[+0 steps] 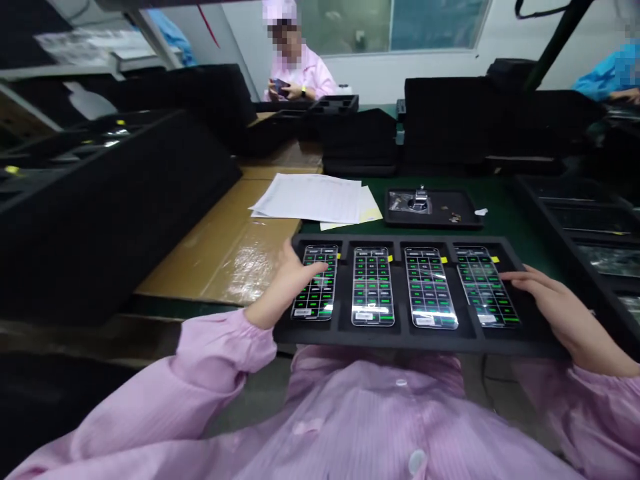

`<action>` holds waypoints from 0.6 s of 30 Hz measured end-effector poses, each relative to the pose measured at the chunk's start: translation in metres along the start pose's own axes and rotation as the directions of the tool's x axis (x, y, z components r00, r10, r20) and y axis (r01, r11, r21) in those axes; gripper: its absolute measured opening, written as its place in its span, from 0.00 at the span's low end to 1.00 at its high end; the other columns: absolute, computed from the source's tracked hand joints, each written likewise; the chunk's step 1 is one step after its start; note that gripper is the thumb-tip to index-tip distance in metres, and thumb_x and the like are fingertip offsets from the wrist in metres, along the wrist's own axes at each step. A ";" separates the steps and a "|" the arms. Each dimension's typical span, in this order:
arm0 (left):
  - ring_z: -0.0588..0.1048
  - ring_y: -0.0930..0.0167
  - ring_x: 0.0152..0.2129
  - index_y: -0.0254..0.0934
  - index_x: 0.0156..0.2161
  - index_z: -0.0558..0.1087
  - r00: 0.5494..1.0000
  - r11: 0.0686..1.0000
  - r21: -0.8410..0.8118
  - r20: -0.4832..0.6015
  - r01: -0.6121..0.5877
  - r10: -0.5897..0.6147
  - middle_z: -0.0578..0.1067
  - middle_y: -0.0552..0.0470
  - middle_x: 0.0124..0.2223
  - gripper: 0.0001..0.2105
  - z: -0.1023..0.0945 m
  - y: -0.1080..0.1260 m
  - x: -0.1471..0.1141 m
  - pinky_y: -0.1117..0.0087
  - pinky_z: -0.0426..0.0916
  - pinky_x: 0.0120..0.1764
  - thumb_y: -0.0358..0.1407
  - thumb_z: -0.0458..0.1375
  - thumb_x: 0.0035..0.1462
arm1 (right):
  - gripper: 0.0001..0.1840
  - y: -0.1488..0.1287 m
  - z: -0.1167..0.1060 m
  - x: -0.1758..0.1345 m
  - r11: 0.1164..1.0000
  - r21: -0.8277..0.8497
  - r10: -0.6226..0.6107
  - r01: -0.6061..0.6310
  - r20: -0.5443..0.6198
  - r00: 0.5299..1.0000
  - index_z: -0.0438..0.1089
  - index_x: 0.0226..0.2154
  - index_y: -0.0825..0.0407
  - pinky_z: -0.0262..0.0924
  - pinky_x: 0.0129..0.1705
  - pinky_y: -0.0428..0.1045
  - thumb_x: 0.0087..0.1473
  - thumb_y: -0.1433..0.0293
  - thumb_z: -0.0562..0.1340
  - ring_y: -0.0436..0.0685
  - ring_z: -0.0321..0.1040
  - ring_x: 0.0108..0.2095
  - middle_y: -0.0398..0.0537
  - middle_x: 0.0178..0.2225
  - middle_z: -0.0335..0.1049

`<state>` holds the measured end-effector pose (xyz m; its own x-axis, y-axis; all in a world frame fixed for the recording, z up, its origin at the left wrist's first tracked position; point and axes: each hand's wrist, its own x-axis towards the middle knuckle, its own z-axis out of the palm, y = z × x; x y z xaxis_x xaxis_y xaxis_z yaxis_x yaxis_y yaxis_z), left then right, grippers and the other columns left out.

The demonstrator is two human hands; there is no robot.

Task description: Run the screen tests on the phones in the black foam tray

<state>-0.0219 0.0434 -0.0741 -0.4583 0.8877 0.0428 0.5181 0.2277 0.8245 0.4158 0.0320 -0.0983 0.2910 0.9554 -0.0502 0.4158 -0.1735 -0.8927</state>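
Note:
A black foam tray lies in front of me, its near edge over my lap. In its compartments are several smartphones, screens lit with grids of green-marked cells: one at the left end, two in the middle, one at the right end. My left hand grips the tray's left end, its thumb reaching over the leftmost phone and its fingers partly hidden. My right hand is closed at the right end, fingertips by the rightmost phone's edge. Small yellow tabs sit beside the phones.
White paper sheets lie behind the tray on the left. A small black tray with a metal device and small bits stands behind on the right. Black bins flank the left, more trays the right. A co-worker sits opposite.

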 end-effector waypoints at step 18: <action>0.65 0.44 0.57 0.21 0.67 0.48 0.992 0.750 0.650 0.064 -0.126 0.111 0.65 0.24 0.58 0.48 0.011 0.010 -0.009 0.49 0.61 0.57 0.44 0.63 0.47 | 0.15 -0.002 0.004 -0.001 0.987 -0.125 -0.108 0.104 -0.029 0.994 0.78 0.36 0.47 0.36 0.69 0.64 0.48 0.59 0.61 0.69 0.45 0.67 0.52 0.59 0.64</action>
<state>-0.0042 0.0421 -0.0728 -0.3507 0.9313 0.0984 0.9154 0.3188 0.2459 0.4114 0.0319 -0.0979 0.2687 0.9614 0.0597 0.5486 -0.1018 -0.8299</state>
